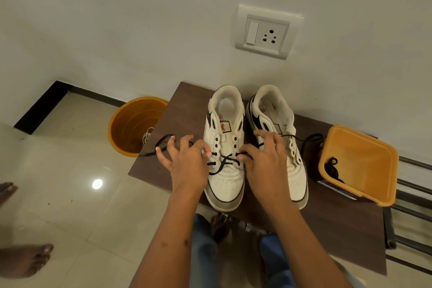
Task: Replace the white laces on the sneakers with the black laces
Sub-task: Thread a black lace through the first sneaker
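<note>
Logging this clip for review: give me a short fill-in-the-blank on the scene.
1. The black lace is threaded through the ____ sneaker.
2. Both hands, left hand and right hand, pinch the ____.
3. White laces lie in the orange ____.
4. A spare black lace sits in the orange ____.

Missing: left; black lace; bucket; box

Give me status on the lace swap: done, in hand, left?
Done: no white laces on either sneaker; a white lace lies in the orange bucket. In hand: both hands, left and right, thread a black lace through the left sneaker's lower eyelets. Left: its upper eyelets, and the right sneaker; a spare lace waits in the orange container.
</note>
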Tool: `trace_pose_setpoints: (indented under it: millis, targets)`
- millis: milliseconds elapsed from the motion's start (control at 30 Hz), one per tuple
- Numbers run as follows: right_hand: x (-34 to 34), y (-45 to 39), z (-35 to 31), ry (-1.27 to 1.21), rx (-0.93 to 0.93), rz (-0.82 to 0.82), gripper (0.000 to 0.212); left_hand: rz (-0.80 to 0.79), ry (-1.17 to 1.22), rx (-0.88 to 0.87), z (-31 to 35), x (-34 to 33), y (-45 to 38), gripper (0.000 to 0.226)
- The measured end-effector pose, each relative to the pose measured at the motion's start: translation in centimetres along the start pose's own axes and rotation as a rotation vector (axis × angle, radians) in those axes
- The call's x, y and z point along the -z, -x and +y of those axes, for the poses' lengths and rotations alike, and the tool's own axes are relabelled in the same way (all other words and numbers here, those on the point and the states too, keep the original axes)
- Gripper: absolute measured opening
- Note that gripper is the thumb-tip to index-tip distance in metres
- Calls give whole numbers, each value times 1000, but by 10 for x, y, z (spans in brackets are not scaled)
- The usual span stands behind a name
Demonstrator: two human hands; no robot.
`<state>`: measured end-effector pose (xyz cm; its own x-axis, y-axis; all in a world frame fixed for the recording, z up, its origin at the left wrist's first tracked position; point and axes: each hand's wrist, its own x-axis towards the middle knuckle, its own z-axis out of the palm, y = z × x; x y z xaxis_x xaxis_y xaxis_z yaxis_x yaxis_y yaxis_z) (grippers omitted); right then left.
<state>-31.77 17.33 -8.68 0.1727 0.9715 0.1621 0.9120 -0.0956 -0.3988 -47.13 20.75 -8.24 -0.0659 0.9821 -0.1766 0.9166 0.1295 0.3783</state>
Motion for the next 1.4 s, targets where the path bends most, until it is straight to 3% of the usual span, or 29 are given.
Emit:
trace_pose_setpoints:
  millis: [100,200,267,500,633,733,833,967,1133,1267,1400]
  targets:
    - [3,-2,8,-17,-25,77,6,-3,-28,1,0,0,0,16]
    - [15,-8,24,-73,-189,277,10,5,-71,5,0,1,1,18]
    - [22,-9,32,-108,-273,322,11,-3,-80,6,2,2,2,19]
    - [15,-6,9,-174,-89,195,27,-27,-35,27,3,-1,2,18]
    - [1,0,1,-62,77,41,25,-5,-6,24,4,-6,0,17]
    - [-8,2,2,-65,40,-20,19,5,-24,19,4,-7,0,19]
    - [-8,1,6,-46,34,50,6,22,-55,11,4,-8,0,20]
    - [-5,3,5,-73,-35,128,12,44,-58,15,5,-6,1,25]
    - [-7,8,6,-43,-35,35,7,-68,10,45,0,-3,8,15]
    - [3,29,0,16,-27,7,7,-144,28,41,-5,-1,24,24]
    - [24,51,-5,10,-31,45,7,-65,100,32,-3,8,46,25]
